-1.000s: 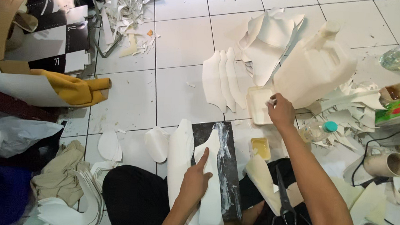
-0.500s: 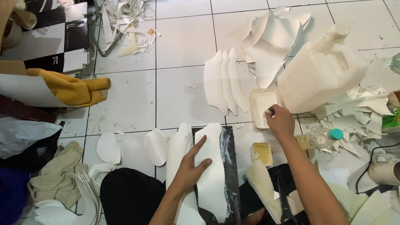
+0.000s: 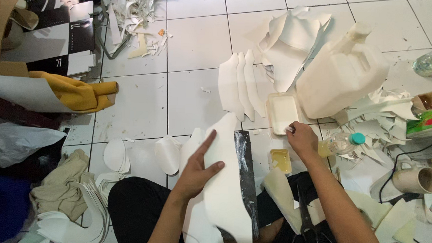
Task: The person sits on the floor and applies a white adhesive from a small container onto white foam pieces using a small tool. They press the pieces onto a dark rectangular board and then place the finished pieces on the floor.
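My left hand (image 3: 197, 167) holds a long white cut-out piece (image 3: 227, 186), lifted over a black board (image 3: 247, 167) on my lap. My right hand (image 3: 302, 139) is closed on a small brush whose tip reaches into a shallow white tray (image 3: 280, 111) on the floor. A small container of yellow glue (image 3: 280, 160) lies just below that tray. Three white cut pieces (image 3: 240, 86) lie in a fan to the left of the tray.
A big white plastic jug (image 3: 344, 74) stands right of the tray, a small bottle with a teal cap (image 3: 343, 142) beside my right wrist. Scissors (image 3: 307, 220) rest on my lap. White offcuts (image 3: 138, 4), a yellow cloth (image 3: 77, 93) and a mug (image 3: 417, 179) lie around.
My left hand has raised the white piece off the black board and turned it. My right hand stays at the white tray, shifted slightly.
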